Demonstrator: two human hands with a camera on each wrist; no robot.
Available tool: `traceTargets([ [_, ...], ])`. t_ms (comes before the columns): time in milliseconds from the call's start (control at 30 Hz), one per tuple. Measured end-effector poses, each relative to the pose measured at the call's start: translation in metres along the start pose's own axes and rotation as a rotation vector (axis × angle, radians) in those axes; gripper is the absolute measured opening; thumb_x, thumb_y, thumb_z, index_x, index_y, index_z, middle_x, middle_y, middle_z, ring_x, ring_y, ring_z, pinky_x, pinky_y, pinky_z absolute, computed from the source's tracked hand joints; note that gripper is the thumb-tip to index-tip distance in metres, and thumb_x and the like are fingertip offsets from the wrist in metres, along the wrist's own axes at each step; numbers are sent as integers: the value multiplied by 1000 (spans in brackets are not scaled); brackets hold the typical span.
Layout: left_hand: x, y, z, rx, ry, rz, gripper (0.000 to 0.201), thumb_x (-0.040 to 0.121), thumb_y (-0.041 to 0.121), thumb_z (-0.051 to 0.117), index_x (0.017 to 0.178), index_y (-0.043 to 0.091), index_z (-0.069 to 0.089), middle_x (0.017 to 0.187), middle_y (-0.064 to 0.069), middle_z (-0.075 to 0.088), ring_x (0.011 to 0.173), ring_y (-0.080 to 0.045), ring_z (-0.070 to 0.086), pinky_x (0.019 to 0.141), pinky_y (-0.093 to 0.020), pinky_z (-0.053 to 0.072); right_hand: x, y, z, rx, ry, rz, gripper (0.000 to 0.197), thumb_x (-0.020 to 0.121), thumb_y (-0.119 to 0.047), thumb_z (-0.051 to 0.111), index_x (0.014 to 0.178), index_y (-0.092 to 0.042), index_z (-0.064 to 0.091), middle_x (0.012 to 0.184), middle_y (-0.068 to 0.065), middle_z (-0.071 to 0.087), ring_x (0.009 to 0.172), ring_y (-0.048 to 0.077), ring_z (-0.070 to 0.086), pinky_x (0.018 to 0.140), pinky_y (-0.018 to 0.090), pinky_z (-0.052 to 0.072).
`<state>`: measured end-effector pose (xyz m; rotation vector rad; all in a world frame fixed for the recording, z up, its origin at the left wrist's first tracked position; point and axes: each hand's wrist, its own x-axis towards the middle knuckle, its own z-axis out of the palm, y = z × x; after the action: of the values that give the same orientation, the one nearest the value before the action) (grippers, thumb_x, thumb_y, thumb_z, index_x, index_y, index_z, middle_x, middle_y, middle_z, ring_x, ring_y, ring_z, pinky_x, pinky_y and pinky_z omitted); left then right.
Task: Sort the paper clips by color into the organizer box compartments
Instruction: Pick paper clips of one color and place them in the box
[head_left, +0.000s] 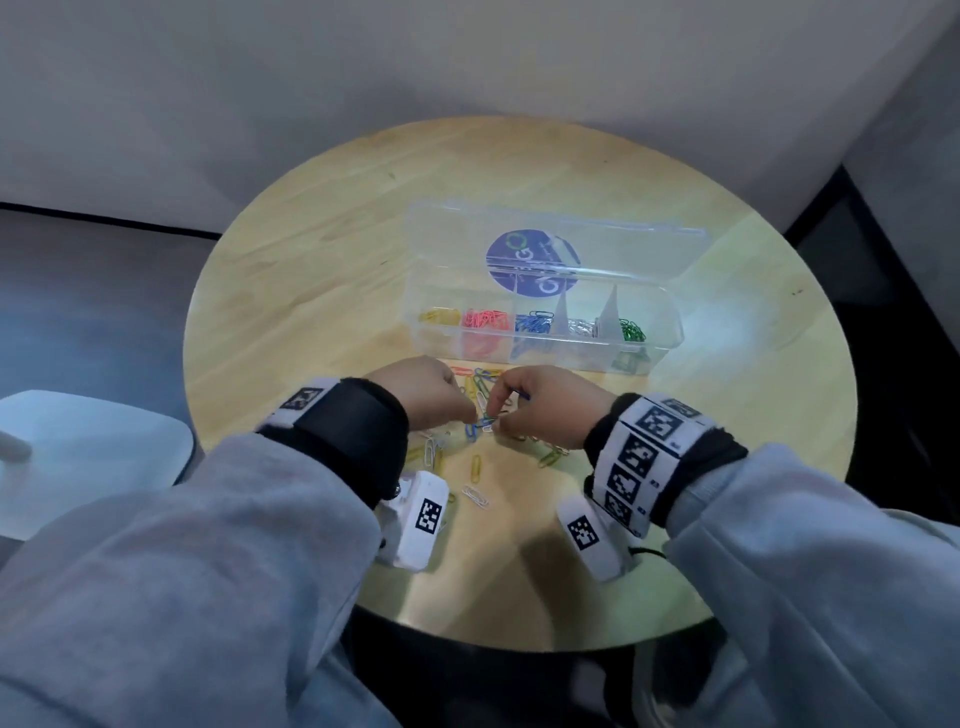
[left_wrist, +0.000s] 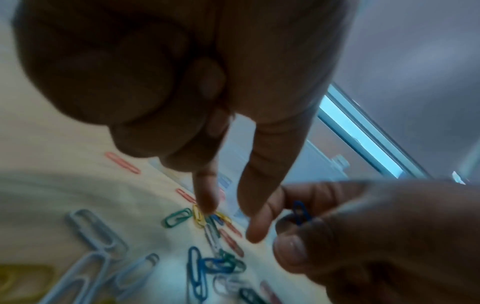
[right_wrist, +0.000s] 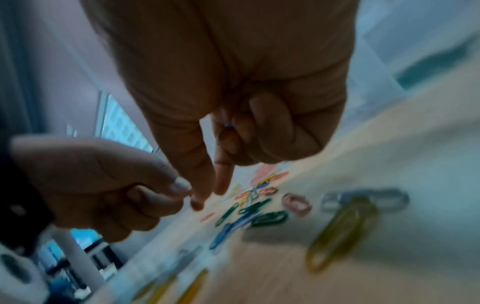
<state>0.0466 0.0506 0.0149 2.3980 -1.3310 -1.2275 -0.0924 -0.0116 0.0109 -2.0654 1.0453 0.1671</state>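
The clear organizer box (head_left: 673, 332) stands open on the round table. Its compartments hold yellow (head_left: 439, 315), pink (head_left: 485, 319), blue (head_left: 534, 322), white (head_left: 582, 327) and green (head_left: 632, 330) clips. Loose mixed clips (head_left: 475, 465) lie in front of the box, under both hands. My right hand (head_left: 498, 415) keeps a blue clip (left_wrist: 301, 214) tucked in its curled fingers, while its thumb and forefinger point down at the pile. My left hand (head_left: 467, 413) curls three fingers and reaches down with thumb and index. Its index fingertip (left_wrist: 205, 205) touches a yellow clip (left_wrist: 198, 219); nothing shows between the two digits.
The box lid (head_left: 623, 234), with a purple round sticker, lies open behind the compartments. The wooden table (head_left: 337, 249) has bare surface left of and behind the box. A white seat (head_left: 78, 447) stands at the left, beside the table edge.
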Motion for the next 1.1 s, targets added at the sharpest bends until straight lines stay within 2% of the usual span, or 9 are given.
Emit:
traceTargets([
  [67,2,3,8,160,32,11,22,77,31,68,82,9,68,81,-7,68,73,-21,61,68,-31,48,6,-4,0,-94,-10,13,19,80,-12,65,98,-18,66,67,-9,48,58,6,46,53,21,38],
  [133,3,5,14,242,41,-9,24,75,31,69,90,11,71,89,-5,71,84,-21,65,70,-30,49,12,-6,3,-160,-25,13,20,78,-11,66,96,-20,65,79,-4,54,71,12,51,63,24,42],
  [300,7,9,20,344,50,-24,19,73,26,68,62,16,56,61,0,51,63,-20,50,46,-23,32,23,-13,13,-306,-63,-33,12,84,-11,61,86,-20,54,92,-1,53,86,17,49,73,23,38],
  [567,9,10,24,310,34,-20,23,75,19,65,58,14,50,59,-2,48,55,-18,44,46,-23,32,20,-11,16,-427,-88,20,5,82,-15,60,79,-12,57,88,7,56,80,20,50,69,26,40],
  [633,5,10,21,277,20,-17,21,75,21,66,60,13,53,61,-2,50,56,-18,45,48,-22,34,13,-7,9,-256,-75,48,16,78,-11,63,65,-16,54,81,5,58,73,18,52,64,24,42],
  [733,2,12,8,76,-19,20,14,75,22,69,69,13,60,63,-3,51,58,-20,45,56,-24,35,0,3,-9,168,-35,140,24,76,-7,64,60,-20,52,62,0,52,48,8,45,44,17,37],
  [867,-2,17,-3,-380,-134,91,27,82,6,63,60,12,48,57,-3,39,48,-15,32,45,-19,29,-17,24,-26,808,44,210,31,82,4,54,61,-16,45,60,0,44,49,10,30,42,20,23],
  [967,-2,22,0,-704,-159,100,43,84,-9,49,47,12,46,56,-4,39,42,-8,35,37,-11,30,-27,35,-28,1117,55,229,28,86,6,43,63,-9,44,60,4,48,44,9,41,39,16,30],
  [1100,-1,25,-3,-939,-115,86,36,85,-10,44,56,11,40,60,-6,42,34,-5,39,36,-8,32,-30,38,-25,1324,31,252,29,89,6,42,63,-6,47,64,9,54,43,9,52,41,14,43],
])
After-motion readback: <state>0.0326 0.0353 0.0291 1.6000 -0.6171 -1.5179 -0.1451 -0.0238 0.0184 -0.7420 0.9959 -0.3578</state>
